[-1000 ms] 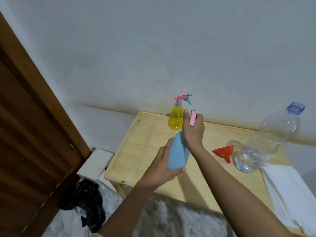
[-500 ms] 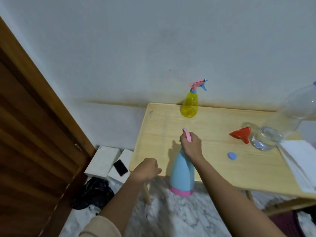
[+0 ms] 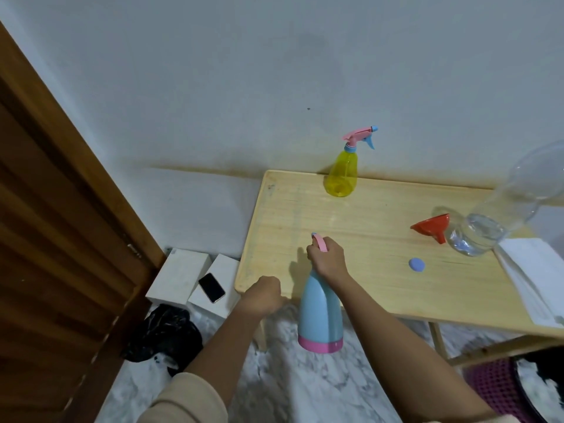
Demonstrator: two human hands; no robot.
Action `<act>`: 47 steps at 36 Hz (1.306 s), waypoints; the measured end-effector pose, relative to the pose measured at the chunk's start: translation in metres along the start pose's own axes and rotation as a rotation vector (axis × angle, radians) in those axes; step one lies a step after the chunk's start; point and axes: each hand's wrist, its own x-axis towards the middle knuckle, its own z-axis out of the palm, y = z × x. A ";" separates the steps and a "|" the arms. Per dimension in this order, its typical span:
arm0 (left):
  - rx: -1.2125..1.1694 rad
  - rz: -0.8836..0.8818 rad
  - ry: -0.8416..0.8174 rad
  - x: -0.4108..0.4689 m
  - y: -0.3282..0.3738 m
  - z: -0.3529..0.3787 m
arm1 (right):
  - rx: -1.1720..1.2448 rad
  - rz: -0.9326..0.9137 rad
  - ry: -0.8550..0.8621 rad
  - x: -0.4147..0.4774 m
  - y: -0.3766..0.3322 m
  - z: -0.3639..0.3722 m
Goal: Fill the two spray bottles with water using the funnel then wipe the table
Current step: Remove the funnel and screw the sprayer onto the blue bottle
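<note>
Wooden table — blue spray bottle, pink base; right hand grip round pink head; left hand fisted, empty.

Wooden tabletop in front of me: yellow spray bottle upright at eleven o'clock, red funnel on its side at two, just beside the clear water bottle, blue cap at four, white cloth beyond.
</note>
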 end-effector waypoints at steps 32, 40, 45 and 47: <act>0.015 -0.050 0.041 -0.009 -0.006 -0.001 | -0.069 -0.006 -0.065 -0.007 -0.006 0.003; -0.015 -0.035 0.034 -0.008 -0.008 -0.001 | -0.037 0.055 -0.112 -0.006 -0.011 0.002; -0.020 -0.031 0.028 -0.007 -0.009 -0.003 | -0.012 0.034 -0.050 -0.007 -0.006 0.005; -0.029 -0.027 0.031 -0.007 -0.010 -0.003 | 0.006 0.032 -0.052 -0.008 -0.004 0.006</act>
